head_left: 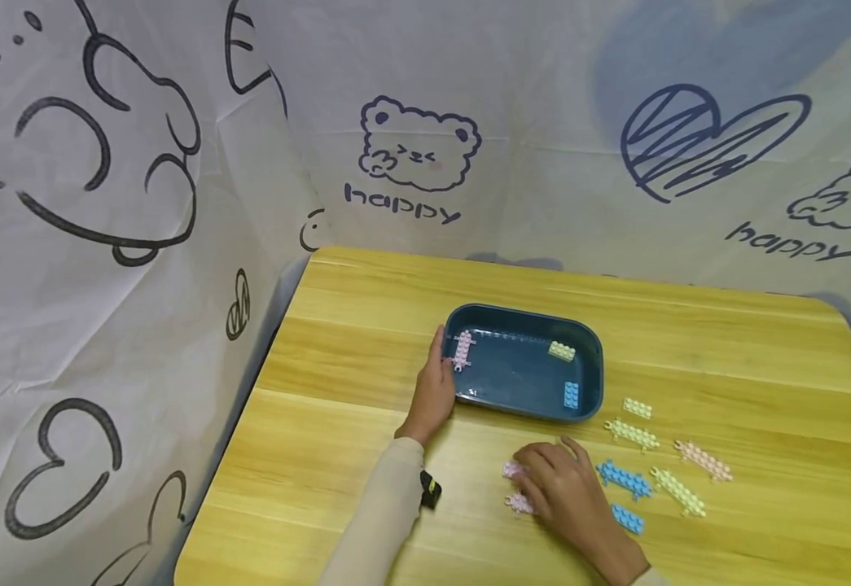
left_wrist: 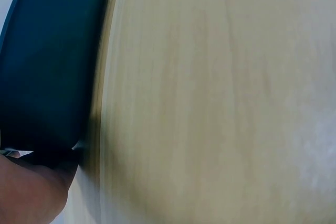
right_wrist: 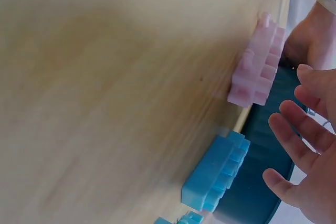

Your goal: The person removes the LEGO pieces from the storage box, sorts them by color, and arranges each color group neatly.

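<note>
Against the left end of a dark blue tray [head_left: 520, 405] lies my left hand [head_left: 432, 396], its fingers stretched along the outer wall. Part of that hand [left_wrist: 31, 190] touches the tray's end in the left wrist view. My right hand [head_left: 560, 492] hovers over two pink toy bricks, one farther back [head_left: 511, 470] and one nearer [head_left: 519, 503], partly covering both. In the right wrist view its fingers are spread and hold nothing, with a pink brick [right_wrist: 257, 64] and a blue brick [right_wrist: 212, 174] beside them on the table.
Inside the tray are a pink piece [head_left: 462, 350], a pale yellow brick [head_left: 561, 351] and a blue brick [head_left: 571, 395]. Right of my right hand lie several loose pieces, including a blue one [head_left: 625, 478] and a peach one [head_left: 704, 461]. Printed cloth [head_left: 542, 228] hangs behind the wooden table [head_left: 352, 325].
</note>
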A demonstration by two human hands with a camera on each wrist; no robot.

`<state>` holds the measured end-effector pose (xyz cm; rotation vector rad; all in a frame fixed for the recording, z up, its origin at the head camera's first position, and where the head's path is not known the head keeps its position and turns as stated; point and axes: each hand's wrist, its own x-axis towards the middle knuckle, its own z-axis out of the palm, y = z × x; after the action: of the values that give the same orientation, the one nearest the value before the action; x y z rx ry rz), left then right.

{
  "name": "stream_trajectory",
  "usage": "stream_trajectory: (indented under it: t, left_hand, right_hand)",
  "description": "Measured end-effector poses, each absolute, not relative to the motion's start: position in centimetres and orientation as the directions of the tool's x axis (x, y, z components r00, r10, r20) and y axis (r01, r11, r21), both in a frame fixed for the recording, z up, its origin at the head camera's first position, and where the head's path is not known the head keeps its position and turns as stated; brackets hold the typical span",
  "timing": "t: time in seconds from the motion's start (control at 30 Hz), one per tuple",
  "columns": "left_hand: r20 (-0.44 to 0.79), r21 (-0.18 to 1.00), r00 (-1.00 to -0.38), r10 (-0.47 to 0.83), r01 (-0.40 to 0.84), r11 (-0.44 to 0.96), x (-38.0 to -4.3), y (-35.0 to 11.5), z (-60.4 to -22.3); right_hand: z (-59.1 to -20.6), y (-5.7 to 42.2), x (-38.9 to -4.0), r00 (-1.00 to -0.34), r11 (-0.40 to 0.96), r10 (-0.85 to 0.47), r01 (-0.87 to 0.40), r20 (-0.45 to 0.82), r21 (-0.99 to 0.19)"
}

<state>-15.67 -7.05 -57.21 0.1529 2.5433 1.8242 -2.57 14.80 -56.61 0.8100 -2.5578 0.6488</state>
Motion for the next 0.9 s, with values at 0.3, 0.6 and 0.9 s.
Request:
stream_trajectory:
  t: [0.3, 0.6, 0.9]
  left_hand:
    - [0.054, 0.947, -0.995, 0.084, 0.078, 0.312, -15.6, -7.2, -57.2]
    - [0.059, 0.944, -0.994, 0.086, 0.084, 0.318, -15.7, -7.4, -57.2]
    - [0.028, 0.948, -0.995, 0.101, 0.058, 0.313, -15.8, -7.4, -57.3]
  right_hand:
    - [-55.3, 14.6, -3.2, -0.733, 0.709, -0.420, -0.633, 0.534, -0.311]
    - [-53.0, 14.2, -5.4, -0.738, 0.692, -0.399, -0.632, 0.545, -0.348]
    - [-51.8, 14.0, -8.8, -0.736, 0.731, -0.414, -0.620, 0.536, -0.286]
